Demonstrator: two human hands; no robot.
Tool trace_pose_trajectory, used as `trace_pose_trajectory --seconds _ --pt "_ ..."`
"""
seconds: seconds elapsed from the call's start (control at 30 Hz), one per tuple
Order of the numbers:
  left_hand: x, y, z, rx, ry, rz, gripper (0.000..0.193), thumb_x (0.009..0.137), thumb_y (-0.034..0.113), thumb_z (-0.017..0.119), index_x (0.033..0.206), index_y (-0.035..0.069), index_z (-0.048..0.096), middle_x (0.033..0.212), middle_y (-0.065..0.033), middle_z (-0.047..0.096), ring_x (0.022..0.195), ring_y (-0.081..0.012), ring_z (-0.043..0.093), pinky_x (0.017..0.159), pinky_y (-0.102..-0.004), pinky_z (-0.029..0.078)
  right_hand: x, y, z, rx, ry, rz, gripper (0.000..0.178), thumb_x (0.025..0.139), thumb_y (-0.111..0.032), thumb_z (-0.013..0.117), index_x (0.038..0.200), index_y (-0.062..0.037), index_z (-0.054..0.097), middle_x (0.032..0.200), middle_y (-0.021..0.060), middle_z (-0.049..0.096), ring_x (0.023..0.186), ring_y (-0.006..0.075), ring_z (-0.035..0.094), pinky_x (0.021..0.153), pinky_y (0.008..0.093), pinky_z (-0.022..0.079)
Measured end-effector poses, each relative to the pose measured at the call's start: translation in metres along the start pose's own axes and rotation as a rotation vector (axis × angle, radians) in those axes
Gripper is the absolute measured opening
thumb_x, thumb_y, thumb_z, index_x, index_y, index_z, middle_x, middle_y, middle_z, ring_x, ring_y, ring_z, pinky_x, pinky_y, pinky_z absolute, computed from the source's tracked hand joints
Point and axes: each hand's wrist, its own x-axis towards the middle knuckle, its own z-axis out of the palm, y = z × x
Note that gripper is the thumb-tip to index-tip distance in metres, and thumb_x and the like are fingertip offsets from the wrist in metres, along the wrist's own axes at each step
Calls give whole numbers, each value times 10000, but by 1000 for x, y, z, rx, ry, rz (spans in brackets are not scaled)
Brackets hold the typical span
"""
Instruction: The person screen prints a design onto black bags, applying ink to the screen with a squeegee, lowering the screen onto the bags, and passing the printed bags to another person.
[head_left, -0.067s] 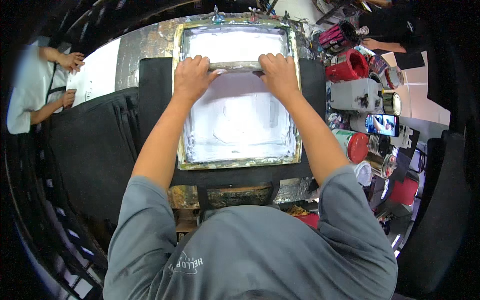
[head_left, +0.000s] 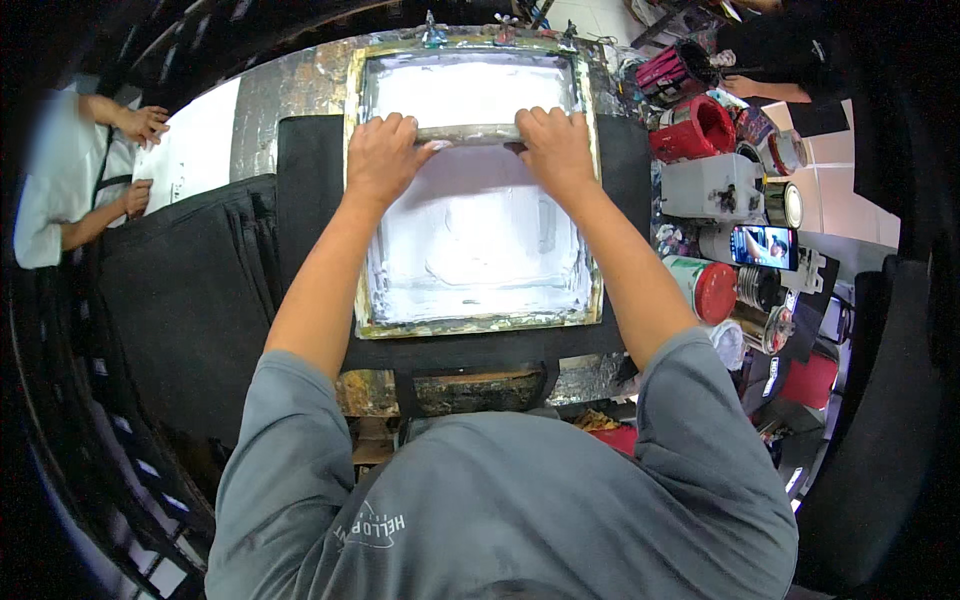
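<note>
Your left hand (head_left: 383, 152) and right hand (head_left: 556, 150) are curled around opposite ends of the squeegee bar (head_left: 468, 133), fingers over its far edge. The squeegee bar lies crosswise inside the upper half of the framed screen (head_left: 480, 327), which is smeared white. Black fabric (head_left: 630, 185) extends beneath the frame. To your right, a lit phone (head_left: 765, 248) sits near a red-lidded can (head_left: 715, 292).

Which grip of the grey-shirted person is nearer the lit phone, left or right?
Right. The right grip holds the bar near its right end, forward and left of the phone; the left grip holds the left end, farther from the phone.
</note>
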Motion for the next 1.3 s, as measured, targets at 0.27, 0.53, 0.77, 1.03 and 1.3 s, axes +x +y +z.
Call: trace_pose_trajectory --seconds 0.27,0.53,0.77,1.03,1.3 --pt "-64 23 -8 36 -51 6 467 859 547 717 924 87 666 881 -68 629 827 -255 618 775 -396 464 -63 -33 -15 -19 -79 30 317 779 -188 782 1052 -158 623 980 16 632 974 234 618 849 437 427" --pt "-150 56 -30 -31 14 70 470 835 547 729 841 85 641 796 -69 582 727 -249 567 698 -400 432 -151 -74 -42 8 -78 40 325 750 -170 787 1035 -153 630 957 17 623 956 231 606 827 437 417" --pt "-187 66 -54 -117 -36 27 556 836 448 797 1161 23 643 1116 -125 587 1056 -310 551 950 -415 429 -176 -83 -50 -59 -110 5 427 797 -281 797 1173 -165 632 984 23 626 971 229 605 827 445 410" --pt "-281 38 -55 -163 -98 -431 889 659 458 930 1329 -25 603 1299 -164 545 1211 -381 508 1031 -445 443 -195 -103 -72 129 -111 39 430 929 -196 704 1331 -116 572 1260 108 567 1254 289 513 1133 600 273" --pt "-306 26 -28 -334 7 -439 747 593 220 969 1253 26 677 1242 -144 660 1139 -346 607 963 -437 506 -212 -115 -71 292 -130 50 462 890 -154 687 1318 -37 559 1228 127 565 1203 295 503 1066 547 268"
